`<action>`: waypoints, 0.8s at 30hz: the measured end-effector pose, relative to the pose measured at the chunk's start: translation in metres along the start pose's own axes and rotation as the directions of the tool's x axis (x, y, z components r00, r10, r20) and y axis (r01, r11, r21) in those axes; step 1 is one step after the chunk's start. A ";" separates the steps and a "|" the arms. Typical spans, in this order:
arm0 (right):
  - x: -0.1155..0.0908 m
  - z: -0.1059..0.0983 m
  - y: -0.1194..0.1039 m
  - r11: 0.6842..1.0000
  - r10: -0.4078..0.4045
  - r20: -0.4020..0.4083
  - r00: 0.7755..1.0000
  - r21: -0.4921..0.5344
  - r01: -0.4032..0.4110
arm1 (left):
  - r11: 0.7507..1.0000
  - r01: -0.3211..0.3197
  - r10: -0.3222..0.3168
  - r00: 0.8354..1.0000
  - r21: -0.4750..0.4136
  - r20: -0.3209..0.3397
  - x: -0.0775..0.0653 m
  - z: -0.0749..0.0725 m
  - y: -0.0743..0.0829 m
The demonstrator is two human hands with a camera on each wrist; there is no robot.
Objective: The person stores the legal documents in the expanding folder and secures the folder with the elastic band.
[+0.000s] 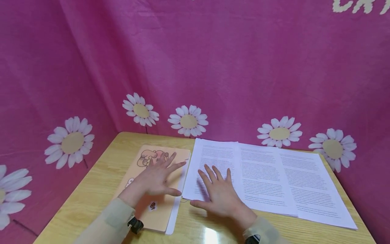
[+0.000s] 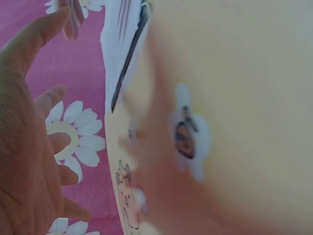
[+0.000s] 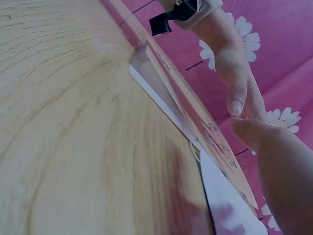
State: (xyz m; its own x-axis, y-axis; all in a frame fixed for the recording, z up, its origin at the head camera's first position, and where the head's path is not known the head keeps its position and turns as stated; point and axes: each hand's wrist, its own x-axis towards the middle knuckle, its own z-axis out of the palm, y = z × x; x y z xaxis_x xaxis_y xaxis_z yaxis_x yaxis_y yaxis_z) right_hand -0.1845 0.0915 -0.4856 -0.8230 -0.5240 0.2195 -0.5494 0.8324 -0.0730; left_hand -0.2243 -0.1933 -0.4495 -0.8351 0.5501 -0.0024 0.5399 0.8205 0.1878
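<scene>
My left hand (image 1: 158, 177) hovers with spread fingers over a peach-coloured folder (image 1: 158, 217) printed with cartoon figures. Its fingers (image 2: 54, 100) hold nothing in the left wrist view. My right hand (image 1: 220, 196), fingers also spread, is above the near part of the leftmost printed sheets (image 1: 213, 152), and its palm faces down. Three groups of printed paper lie side by side and overlap at their edges: the left one, a middle one (image 1: 265, 176) and a right one (image 1: 313, 189). A white edge (image 3: 156, 98) sticks out along the folder's right side.
The wooden table (image 1: 88, 189) meets a pink cloth backdrop (image 1: 213, 67) with white daisies at its back and sides. A thin loop (image 3: 194, 151) shows between folder and sheets. Each wrist wears a black strap (image 1: 135, 224).
</scene>
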 end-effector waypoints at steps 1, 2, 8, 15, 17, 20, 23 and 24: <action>0.001 0.001 -0.002 1.000 -0.003 0.005 1.000 0.007 0.003 | 1.000 0.002 -0.002 1.000 -0.005 0.005 0.000 0.001 -0.001; 0.002 0.003 -0.003 1.000 -0.006 0.007 1.000 0.011 0.006 | 1.000 0.002 -0.002 1.000 -0.005 0.010 0.000 0.003 -0.001; 0.008 0.011 -0.017 0.998 -0.050 0.040 0.998 0.040 0.048 | 0.999 0.031 -0.029 0.997 -0.027 0.069 -0.003 0.010 0.000; 0.014 0.023 -0.032 0.993 -0.068 0.073 0.995 0.105 0.061 | 0.997 0.065 -0.058 0.989 -0.046 0.138 -0.008 0.015 0.001; 0.017 0.025 -0.035 0.992 -0.072 0.080 0.994 0.112 0.063 | 0.997 0.072 -0.067 0.987 -0.036 0.144 -0.008 0.016 0.002; 0.020 0.028 -0.039 0.990 -0.080 0.091 0.993 0.121 0.069 | 0.997 0.073 -0.069 0.987 -0.022 0.145 -0.008 0.018 0.003; 0.023 0.030 -0.041 0.991 -0.080 0.098 0.992 0.118 0.068 | 0.997 0.076 -0.074 0.986 -0.006 0.150 -0.006 0.019 0.004; 0.023 0.031 -0.042 0.991 -0.078 0.100 0.992 0.117 0.066 | 0.997 0.077 -0.076 0.986 0.000 0.150 -0.006 0.019 0.005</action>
State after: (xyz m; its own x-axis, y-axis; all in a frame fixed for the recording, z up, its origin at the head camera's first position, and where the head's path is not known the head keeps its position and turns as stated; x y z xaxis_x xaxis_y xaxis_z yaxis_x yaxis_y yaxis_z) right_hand -0.1850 0.0389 -0.5078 -0.7882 -0.6024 0.1262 -0.6154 0.7693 -0.1715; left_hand -0.2150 -0.1897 -0.4673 -0.8486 0.5029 -0.1644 0.4737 0.8605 0.1874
